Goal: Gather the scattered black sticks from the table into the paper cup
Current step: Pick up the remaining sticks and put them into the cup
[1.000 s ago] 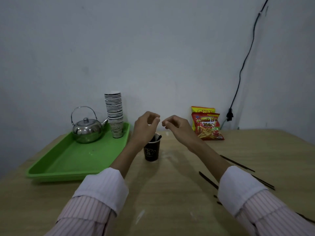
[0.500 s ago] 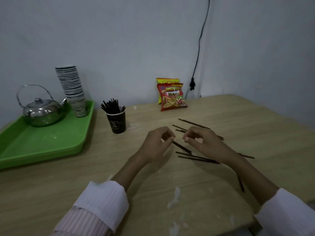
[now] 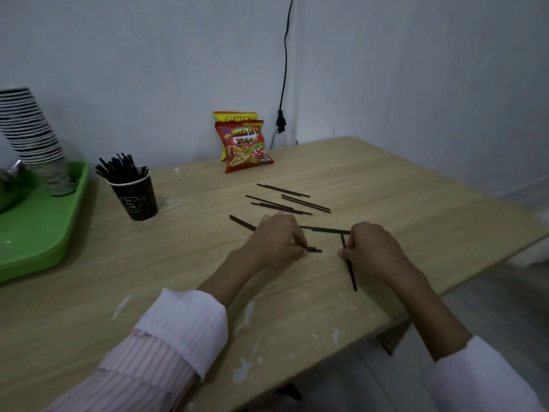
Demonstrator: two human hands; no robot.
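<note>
A dark paper cup [image 3: 137,199] stands at the left of the wooden table, with several black sticks [image 3: 120,168] upright in it. More black sticks [image 3: 283,200] lie scattered on the table beyond my hands. My left hand [image 3: 274,239] rests knuckles-up on the table, its fingertips pinched on short stick ends [image 3: 313,249]. My right hand [image 3: 372,248] is curled over one black stick [image 3: 352,275] that points toward the near edge, thumb and fingers closed on it. Another stick [image 3: 325,229] lies between the two hands.
A green tray [image 3: 44,233] at the left holds a stack of paper cups [image 3: 29,129] and part of a metal kettle [image 3: 9,185]. Two snack bags [image 3: 245,145] lean on the wall. A black cable [image 3: 283,63] hangs down. The table edge [image 3: 475,272] runs close on the right.
Both hands have come down from above the cup to the scattered sticks and now press on them. The view has swung right and down.
</note>
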